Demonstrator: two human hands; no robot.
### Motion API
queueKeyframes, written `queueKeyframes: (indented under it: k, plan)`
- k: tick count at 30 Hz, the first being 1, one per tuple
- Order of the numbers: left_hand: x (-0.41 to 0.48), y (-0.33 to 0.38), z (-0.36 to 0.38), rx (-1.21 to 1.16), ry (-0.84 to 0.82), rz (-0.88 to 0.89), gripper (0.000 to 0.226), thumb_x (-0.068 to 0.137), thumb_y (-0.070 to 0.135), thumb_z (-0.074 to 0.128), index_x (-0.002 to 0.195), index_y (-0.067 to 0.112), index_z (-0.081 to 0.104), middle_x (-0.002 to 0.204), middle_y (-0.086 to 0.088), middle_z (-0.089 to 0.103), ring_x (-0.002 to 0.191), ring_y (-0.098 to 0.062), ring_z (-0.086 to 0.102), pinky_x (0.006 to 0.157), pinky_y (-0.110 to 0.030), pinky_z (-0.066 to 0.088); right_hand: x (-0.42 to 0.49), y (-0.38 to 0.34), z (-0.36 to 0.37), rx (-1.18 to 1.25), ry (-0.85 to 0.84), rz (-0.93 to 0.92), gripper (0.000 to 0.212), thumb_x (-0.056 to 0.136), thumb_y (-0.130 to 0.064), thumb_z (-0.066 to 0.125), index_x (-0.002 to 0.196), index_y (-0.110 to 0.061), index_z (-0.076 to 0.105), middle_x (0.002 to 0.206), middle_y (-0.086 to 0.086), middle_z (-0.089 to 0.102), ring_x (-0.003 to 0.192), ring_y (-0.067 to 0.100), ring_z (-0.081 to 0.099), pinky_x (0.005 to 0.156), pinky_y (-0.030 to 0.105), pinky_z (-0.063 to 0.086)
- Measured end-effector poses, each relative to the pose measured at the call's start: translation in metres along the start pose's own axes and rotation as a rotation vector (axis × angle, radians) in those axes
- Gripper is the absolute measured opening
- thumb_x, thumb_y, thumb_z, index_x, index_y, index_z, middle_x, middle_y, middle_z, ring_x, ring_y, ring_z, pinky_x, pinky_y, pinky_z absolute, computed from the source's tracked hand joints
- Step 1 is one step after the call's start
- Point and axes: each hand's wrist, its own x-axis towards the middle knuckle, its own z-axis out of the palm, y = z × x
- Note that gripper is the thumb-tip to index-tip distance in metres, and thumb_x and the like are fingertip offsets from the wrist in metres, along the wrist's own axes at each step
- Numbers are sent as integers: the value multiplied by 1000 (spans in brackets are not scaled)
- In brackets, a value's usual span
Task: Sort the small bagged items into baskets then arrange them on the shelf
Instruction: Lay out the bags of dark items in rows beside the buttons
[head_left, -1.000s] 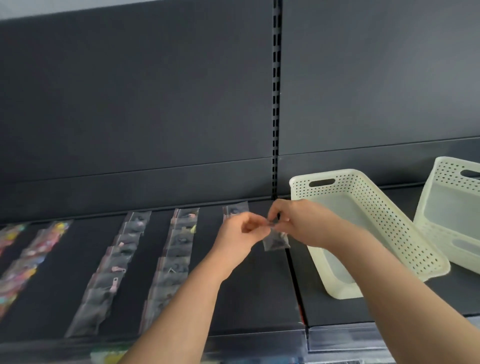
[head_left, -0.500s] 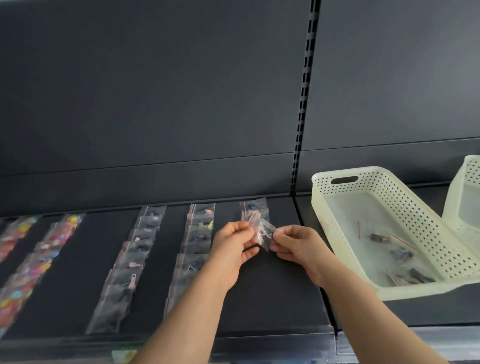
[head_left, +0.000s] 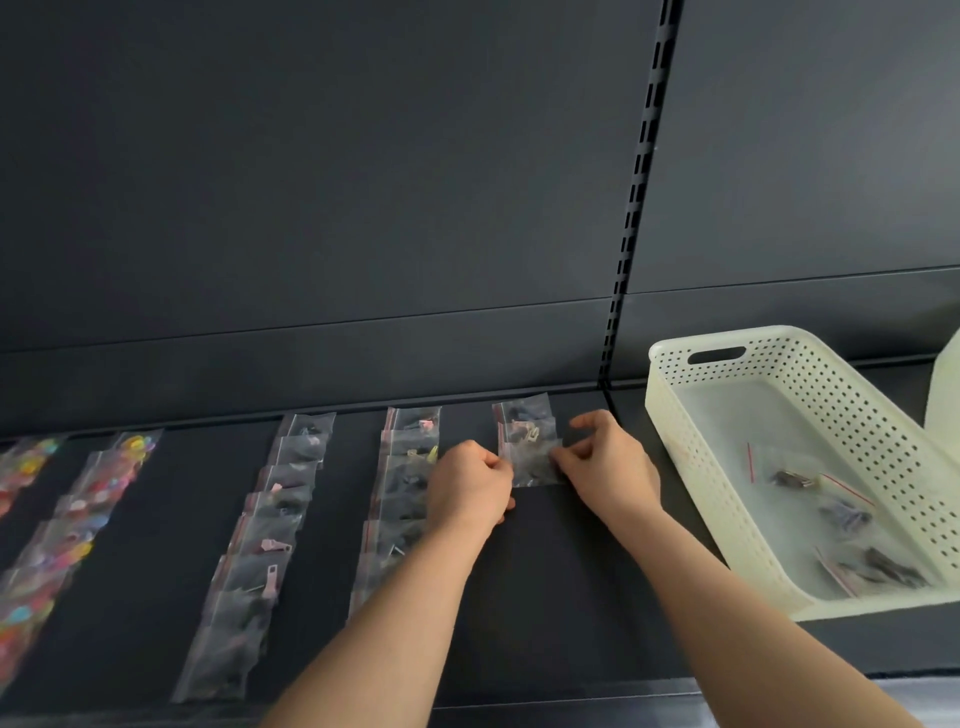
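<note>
A small clear bag (head_left: 535, 464) with dark parts lies on the dark shelf (head_left: 561, 582), just in front of two other bags (head_left: 522, 422) at the back. My left hand (head_left: 470, 486) pinches its left edge and my right hand (head_left: 608, 462) pinches its right edge. A cream perforated basket (head_left: 691, 441) stands to the right with several bagged items (head_left: 841, 519) inside.
Two rows of clear bags (head_left: 265, 540) (head_left: 400, 499) run front to back left of my hands. Rows of colourful bagged items (head_left: 67, 519) lie at the far left. A second cream basket (head_left: 945, 410) shows at the right edge. A slotted upright (head_left: 636, 208) divides the back panel.
Both hands carried the bag from mid-air down and back onto the shelf, setting it in front of the two bags at the rear. The view shifted right to left.
</note>
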Motion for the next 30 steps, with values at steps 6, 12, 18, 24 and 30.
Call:
queueKeyframes:
  k: [6,12,18,24,30]
  plan:
    - [2,3,-1,81,5,-4,8,89,23,60,84,20,55,62,3,68,53,-12,69,61,-34,62,1,0,4,-98,28,-30,40,85,-40,64,119,-26,48,82,-15,59,82,10,56,69,26,38]
    - [-3,8,-1,-48,-6,31,8,86,23,62,82,22,55,75,0,68,69,-23,72,65,-45,62,2,-1,-8,-32,9,-116,32,83,-30,66,113,-23,56,82,-12,59,83,13,57,69,27,41]
    - [-22,40,18,-192,-139,128,9,89,21,64,85,22,56,83,0,68,57,-13,61,62,-32,57,-4,2,-72,-140,243,-291,12,86,-23,59,96,-26,66,90,-7,62,80,16,58,66,28,44]
    - [-52,75,49,-230,-320,223,6,91,22,63,97,20,60,94,0,68,68,-8,62,66,-27,53,9,58,-129,-246,225,-92,19,89,-18,54,97,-26,68,92,-5,69,82,18,63,74,32,53]
    - [-70,93,68,-225,-359,273,6,93,19,60,98,23,63,94,3,70,72,-8,65,69,-29,56,37,80,-131,-390,-79,0,17,91,-21,55,103,-30,64,102,-6,68,85,16,65,78,28,53]
